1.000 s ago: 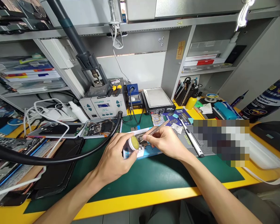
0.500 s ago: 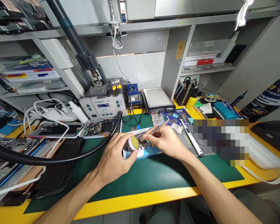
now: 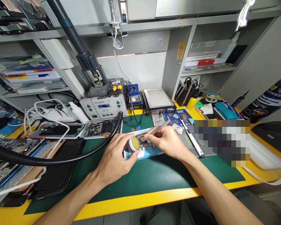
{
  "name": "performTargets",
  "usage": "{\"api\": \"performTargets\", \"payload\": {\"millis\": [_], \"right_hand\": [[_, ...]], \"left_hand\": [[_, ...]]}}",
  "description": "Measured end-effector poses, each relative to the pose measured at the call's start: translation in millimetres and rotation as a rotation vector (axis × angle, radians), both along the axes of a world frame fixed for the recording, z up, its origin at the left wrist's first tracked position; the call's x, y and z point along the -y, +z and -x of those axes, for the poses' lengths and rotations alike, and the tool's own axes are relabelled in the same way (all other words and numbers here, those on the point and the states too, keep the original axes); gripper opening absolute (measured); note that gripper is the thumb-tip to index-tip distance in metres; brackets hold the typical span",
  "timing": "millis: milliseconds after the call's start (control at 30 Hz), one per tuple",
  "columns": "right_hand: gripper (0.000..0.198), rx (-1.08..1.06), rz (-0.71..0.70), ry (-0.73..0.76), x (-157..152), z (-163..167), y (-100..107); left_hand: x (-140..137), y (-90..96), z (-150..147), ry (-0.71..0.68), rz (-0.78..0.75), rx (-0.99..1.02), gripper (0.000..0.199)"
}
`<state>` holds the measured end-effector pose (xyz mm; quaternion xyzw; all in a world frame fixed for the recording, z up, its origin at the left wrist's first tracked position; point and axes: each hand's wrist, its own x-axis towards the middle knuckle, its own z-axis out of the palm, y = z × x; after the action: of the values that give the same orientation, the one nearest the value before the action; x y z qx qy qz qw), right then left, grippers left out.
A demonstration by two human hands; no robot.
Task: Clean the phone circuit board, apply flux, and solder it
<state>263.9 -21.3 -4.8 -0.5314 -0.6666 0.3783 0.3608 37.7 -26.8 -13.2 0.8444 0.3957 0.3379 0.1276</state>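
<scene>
My left hand (image 3: 115, 154) is wrapped around a small round jar (image 3: 135, 143) of yellow-green paste, tilted so its open top faces right. In my right hand (image 3: 168, 140) is a pair of metal tweezers (image 3: 163, 125), pinched between thumb and fingers, back ends pointing up and right. Their tips point down toward a small circuit board (image 3: 141, 137) just right of the jar, but I cannot make out whether they touch it. Under the board lies a flat blue-and-white piece (image 3: 152, 152), partly covered by both hands.
A black hose (image 3: 84, 156) arches across the left side, close to my left hand. Behind stand a rework station (image 3: 103, 106) and a hot plate (image 3: 158, 99). To the right, a white pen-like tool (image 3: 193, 139) lies on a grey perforated mat (image 3: 207, 148). Phone parts (image 3: 58, 165) are at left.
My right hand and the tweezers have shifted very slightly over the circuit board. My left hand and the jar stay where they were.
</scene>
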Motion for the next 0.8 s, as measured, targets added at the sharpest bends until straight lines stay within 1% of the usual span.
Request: {"api": "performTargets", "payload": {"millis": [433,567,733,800], "right_hand": [[0.032,-0.191,-0.023,0.025,5.0,11.5,11.8],[0.034,-0.204,-0.03,0.035,5.2,13.2,12.8],[0.031,-0.175,-0.041,0.026,4.2,13.8,10.6],[0.034,-0.157,-0.055,0.015,3.5,13.2,8.7]], "left_hand": [[0.4,0.8,-0.5,-0.002,0.006,0.011,0.046],[0.3,0.9,-0.8,-0.006,0.006,0.015,0.046],[-0.3,1.9,-1.6,-0.023,0.001,0.031,0.046],[-0.6,1.7,-2.1,-0.02,-0.009,0.036,0.046]]}}
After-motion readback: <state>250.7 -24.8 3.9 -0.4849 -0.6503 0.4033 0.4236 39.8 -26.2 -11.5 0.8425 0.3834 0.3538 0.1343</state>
